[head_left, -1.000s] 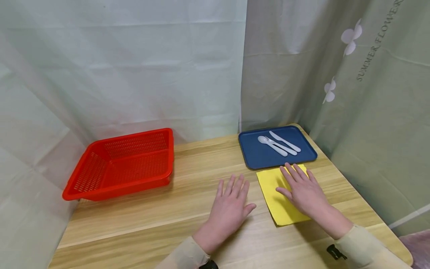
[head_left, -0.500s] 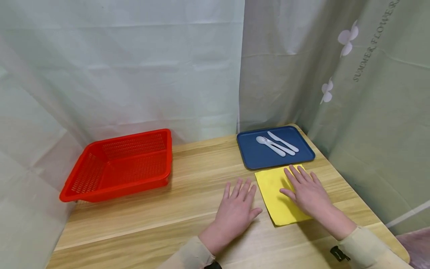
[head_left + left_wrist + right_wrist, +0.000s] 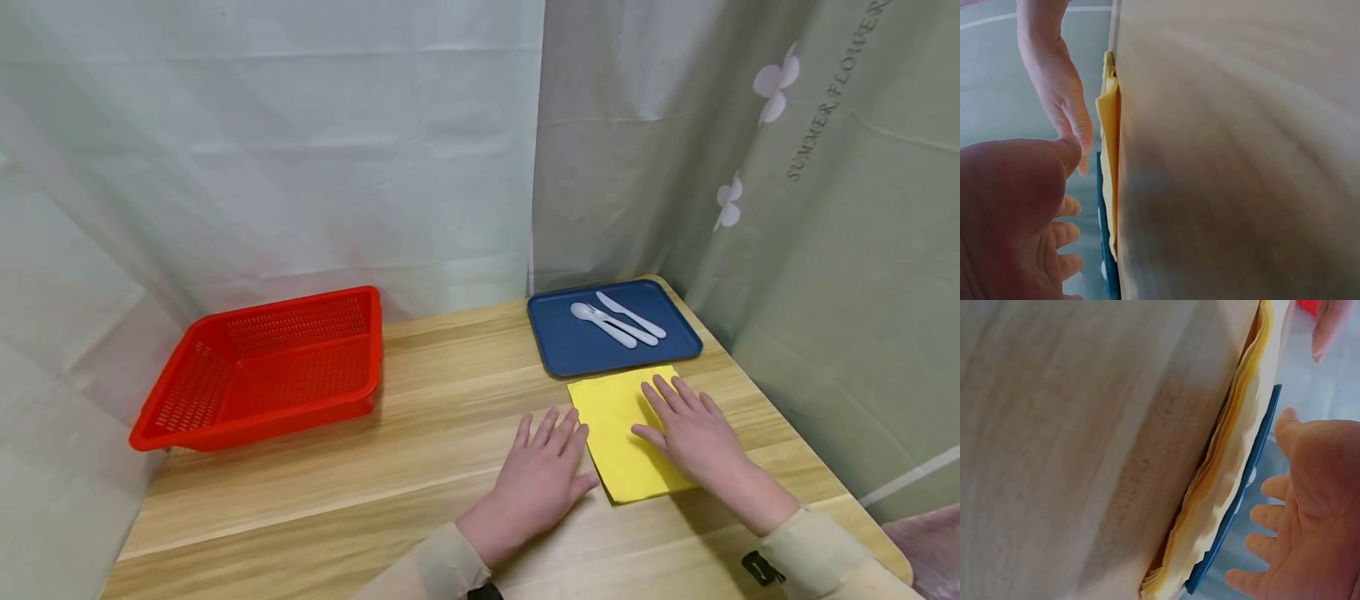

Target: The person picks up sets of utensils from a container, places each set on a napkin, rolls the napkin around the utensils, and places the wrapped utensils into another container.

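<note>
A flat yellow stack of thin layers [image 3: 611,429], like folded napkins or cloth, lies on the wooden table. Its layered edge [image 3: 1222,444] shows in the right wrist view. My right hand [image 3: 701,437] hovers above its right part, fingers spread and holding nothing. In the right wrist view a gap separates that palm [image 3: 1322,506] from the stack. At the stack's left edge is my left hand [image 3: 540,483], its fingers extended and grasping nothing; the head view does not settle whether the fingertips touch it. The left wrist view shows this palm [image 3: 1010,212] raised off the tabletop.
Behind the stack sits a blue tray [image 3: 558,354] bearing a white spoon [image 3: 602,325], a white fork [image 3: 630,329] and a white knife [image 3: 632,315]. A red perforated basket [image 3: 262,421] stands at the table's left. Curtains [image 3: 337,167] enclose the back and sides.
My left hand has moved right, up to the yellow stack's left edge. My right hand has shifted slightly right and back toward me. The stack, tray and basket stay in place.
</note>
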Tool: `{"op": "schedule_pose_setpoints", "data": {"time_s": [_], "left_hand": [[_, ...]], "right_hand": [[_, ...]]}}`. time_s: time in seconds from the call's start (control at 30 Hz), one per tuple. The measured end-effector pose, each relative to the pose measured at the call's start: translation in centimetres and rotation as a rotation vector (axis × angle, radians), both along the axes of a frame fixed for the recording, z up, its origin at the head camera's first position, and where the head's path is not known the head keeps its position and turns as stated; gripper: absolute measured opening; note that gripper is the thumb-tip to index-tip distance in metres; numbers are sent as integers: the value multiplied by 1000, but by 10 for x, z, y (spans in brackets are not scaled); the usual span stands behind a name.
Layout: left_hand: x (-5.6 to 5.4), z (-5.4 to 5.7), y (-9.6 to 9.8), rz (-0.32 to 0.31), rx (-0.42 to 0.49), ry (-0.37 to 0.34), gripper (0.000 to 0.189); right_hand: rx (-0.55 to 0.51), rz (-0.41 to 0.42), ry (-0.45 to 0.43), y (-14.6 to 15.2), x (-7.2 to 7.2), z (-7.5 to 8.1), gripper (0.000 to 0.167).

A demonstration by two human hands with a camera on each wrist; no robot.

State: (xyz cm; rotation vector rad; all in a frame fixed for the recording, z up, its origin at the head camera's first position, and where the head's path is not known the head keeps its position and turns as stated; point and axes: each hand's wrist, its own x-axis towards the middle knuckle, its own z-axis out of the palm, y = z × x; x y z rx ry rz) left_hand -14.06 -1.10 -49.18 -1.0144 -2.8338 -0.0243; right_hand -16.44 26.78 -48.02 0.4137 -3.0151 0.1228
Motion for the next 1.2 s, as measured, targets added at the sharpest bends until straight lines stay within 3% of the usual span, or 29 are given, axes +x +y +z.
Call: {"op": "schedule_pose_setpoints", "data": {"time_s": [0.27, 0.53, 0.83, 1.2], "left_hand": [[7, -1, 9, -35, -63, 7, 69], [9, -3, 12, -43, -64, 1, 68], [11, 2, 14, -72, -75, -86, 68], [11, 0, 15, -98, -82, -117, 69]], "right_hand": [[-5, 10, -9, 5, -1, -5, 74], [-7, 7, -32, 7, 0, -5, 71], [-1, 3, -62, 9, 1, -6, 71], [-4, -10, -103, 9, 2, -6, 71]]}}
